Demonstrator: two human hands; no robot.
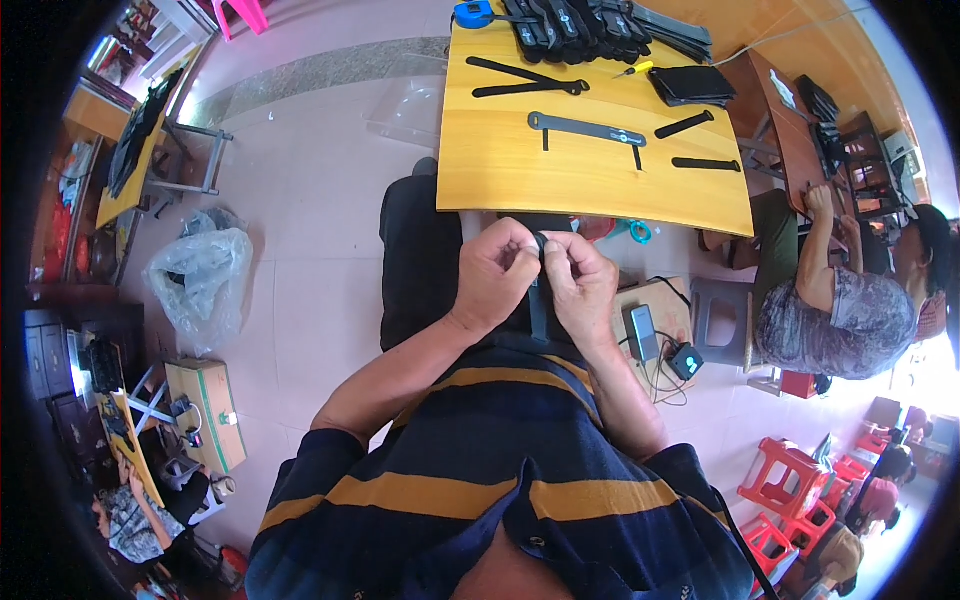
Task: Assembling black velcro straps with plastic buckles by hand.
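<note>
My left hand (495, 272) and my right hand (583, 280) meet in front of my body, just short of the table's near edge. Both pinch the top of a narrow black strap (540, 308), whose tail hangs toward my lap; the fingers hide part of it. On the yellow wooden table (560, 190) lies a wider dark grey strap (588, 128) with a rounded end and two thin black pieces at its lower edge. Left of it two black straps (525, 80) form a V. Two short black straps (684, 125) lie to its right.
Bundled black straps (580, 30), a blue tape measure (473, 14), a yellow-handled tool (634, 70) and a black stack (692, 85) fill the table's far side. A stool (672, 310) at right bears cabled devices. A person (840, 310) sits farther right; a plastic bag (203, 275) lies left.
</note>
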